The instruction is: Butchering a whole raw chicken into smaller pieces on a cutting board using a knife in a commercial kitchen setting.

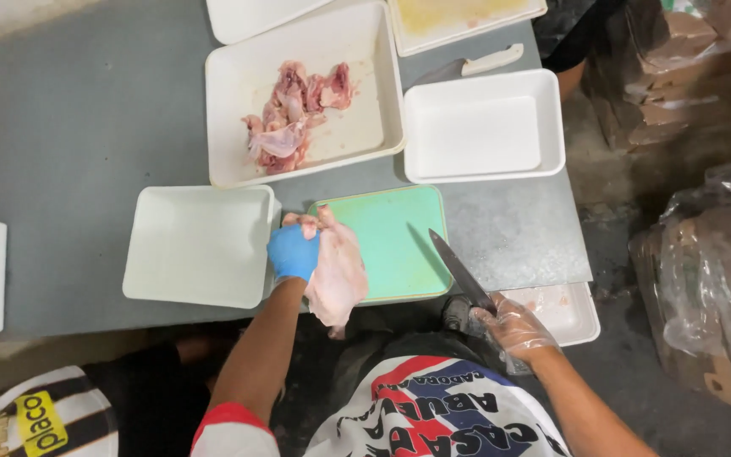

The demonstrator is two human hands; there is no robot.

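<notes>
A raw chicken piece [338, 275] is gripped near its top by the left hand [293, 252], which is closed around it in a blue glove. The piece is hung over the near left corner of the green board [395, 241], partly past the table [69, 127] edge, so its lower end is left dangling toward the body. A knife [460, 271] is held by the right hand [513, 326] (covered by a clear plastic glove), the fingers wrapped shut on the dark handle. The blade is angled up and away over the board's right edge, kept apart from the meat and from the other hand, probably for safety while the piece is being positioned.

An empty white tray [200, 245] is set just beside the board on the left, within easy reach of the gloved hand. Cut chicken parts [294, 114] are gathered in a larger tray [365, 127] beyond the board. Another empty tray [484, 127] is placed to the right of that one. A second knife [480, 63] is laid between the far trays, well apart from both hands.
</notes>
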